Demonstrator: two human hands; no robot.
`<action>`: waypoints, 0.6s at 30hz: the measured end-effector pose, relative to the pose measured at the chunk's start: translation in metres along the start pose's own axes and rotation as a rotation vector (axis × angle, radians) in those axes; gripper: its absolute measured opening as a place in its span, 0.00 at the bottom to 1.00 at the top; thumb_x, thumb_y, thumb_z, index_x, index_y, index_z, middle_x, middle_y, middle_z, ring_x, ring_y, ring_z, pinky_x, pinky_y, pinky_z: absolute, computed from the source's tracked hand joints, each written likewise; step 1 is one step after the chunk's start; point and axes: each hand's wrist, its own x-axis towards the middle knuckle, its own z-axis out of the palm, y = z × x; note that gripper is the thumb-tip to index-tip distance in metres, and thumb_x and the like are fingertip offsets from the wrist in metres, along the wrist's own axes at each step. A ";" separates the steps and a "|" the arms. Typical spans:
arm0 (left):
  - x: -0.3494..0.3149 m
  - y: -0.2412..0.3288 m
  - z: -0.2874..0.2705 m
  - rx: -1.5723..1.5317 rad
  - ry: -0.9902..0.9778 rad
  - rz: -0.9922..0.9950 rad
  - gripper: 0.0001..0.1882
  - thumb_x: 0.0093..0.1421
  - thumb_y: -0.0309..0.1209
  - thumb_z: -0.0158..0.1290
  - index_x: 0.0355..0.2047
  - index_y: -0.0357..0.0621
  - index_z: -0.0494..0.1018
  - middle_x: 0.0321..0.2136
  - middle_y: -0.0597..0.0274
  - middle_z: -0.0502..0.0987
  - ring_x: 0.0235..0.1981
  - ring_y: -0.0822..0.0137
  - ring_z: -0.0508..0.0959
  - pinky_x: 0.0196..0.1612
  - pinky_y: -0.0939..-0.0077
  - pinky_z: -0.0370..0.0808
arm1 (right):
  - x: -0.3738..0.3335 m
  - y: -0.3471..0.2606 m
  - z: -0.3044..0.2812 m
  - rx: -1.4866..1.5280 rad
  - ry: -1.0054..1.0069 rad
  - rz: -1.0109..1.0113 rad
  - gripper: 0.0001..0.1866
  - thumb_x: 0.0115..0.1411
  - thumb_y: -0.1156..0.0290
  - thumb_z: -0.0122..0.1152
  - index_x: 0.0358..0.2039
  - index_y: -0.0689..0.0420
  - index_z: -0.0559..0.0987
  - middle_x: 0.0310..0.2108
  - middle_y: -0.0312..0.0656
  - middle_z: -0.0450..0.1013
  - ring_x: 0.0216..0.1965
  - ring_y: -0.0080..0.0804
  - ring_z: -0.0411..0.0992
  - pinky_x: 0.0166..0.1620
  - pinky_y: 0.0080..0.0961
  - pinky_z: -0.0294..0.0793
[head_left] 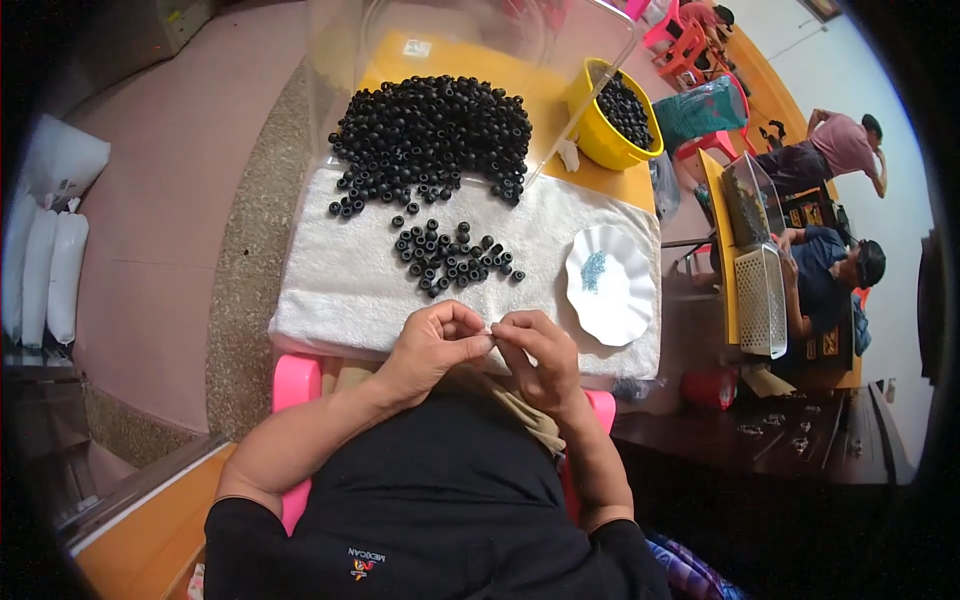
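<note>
My left hand (432, 346) and my right hand (541, 358) meet at the fingertips over the near edge of a white towel (345, 270). Both are closed in a pinch around something tiny and pale, too small to name. Just beyond them lies a loose cluster of black, ring-like parts with holes (452, 262). Farther back is a large heap of the same black parts (435, 130). To the right of my hands rests a white plate with a scalloped rim (625, 300), holding a small patch of tiny blue pieces (594, 271).
A yellow basin (607, 145) of black parts stands at the table's far right. Behind the heap rises a clear plastic panel (335, 60). I sit on a pink chair (297, 384). At right, one person (830, 280) works beside a white perforated basket (760, 300); another person (840, 145) is beyond.
</note>
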 end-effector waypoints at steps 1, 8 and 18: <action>0.000 -0.001 -0.001 -0.019 0.009 -0.001 0.10 0.58 0.23 0.60 0.38 0.39 0.71 0.33 0.63 0.77 0.32 0.74 0.78 0.38 0.79 0.79 | 0.000 -0.002 0.002 0.001 -0.001 -0.003 0.15 0.53 0.86 0.62 0.42 0.60 0.78 0.34 0.46 0.76 0.33 0.38 0.76 0.35 0.26 0.75; -0.002 -0.001 0.001 -0.030 0.027 0.020 0.09 0.59 0.21 0.58 0.38 0.38 0.70 0.31 0.61 0.77 0.32 0.72 0.79 0.37 0.78 0.79 | -0.003 -0.004 0.010 -0.334 0.079 -0.258 0.22 0.48 0.82 0.68 0.46 0.66 0.74 0.34 0.50 0.76 0.31 0.44 0.77 0.32 0.31 0.77; -0.002 -0.006 0.001 0.013 0.050 0.073 0.10 0.57 0.21 0.59 0.37 0.38 0.70 0.31 0.62 0.77 0.32 0.73 0.78 0.37 0.80 0.77 | -0.004 -0.001 0.016 -0.423 0.084 -0.342 0.22 0.48 0.82 0.67 0.45 0.68 0.73 0.33 0.51 0.76 0.33 0.46 0.78 0.35 0.33 0.80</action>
